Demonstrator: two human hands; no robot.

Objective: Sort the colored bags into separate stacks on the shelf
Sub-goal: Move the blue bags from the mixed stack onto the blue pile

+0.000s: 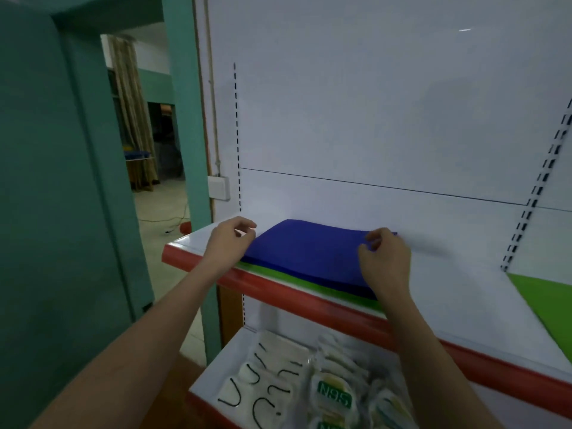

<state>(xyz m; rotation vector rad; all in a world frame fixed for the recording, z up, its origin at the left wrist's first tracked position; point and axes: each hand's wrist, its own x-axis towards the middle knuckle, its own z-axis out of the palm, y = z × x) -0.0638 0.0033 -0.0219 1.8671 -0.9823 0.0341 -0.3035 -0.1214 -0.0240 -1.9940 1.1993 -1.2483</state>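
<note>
A flat blue bag [309, 253] lies on top of a pile at the left of the white shelf [448, 292] with its red front edge. A green bag [312, 284] peeks out beneath the blue one along the front. My left hand [230, 241] sits at the blue bag's left edge with fingers curled; whether it grips the edge is unclear. My right hand [385, 261] pinches the blue bag's right far corner between thumb and fingers. A second green bag [548, 300] lies flat at the shelf's right end.
Below, a lower shelf [235, 348] holds several packaged N95 masks [334, 397]. A teal pillar [185, 119] and a teal wall stand left of the unit, with a doorway behind. The white back panel [371, 103] has slotted uprights at both sides.
</note>
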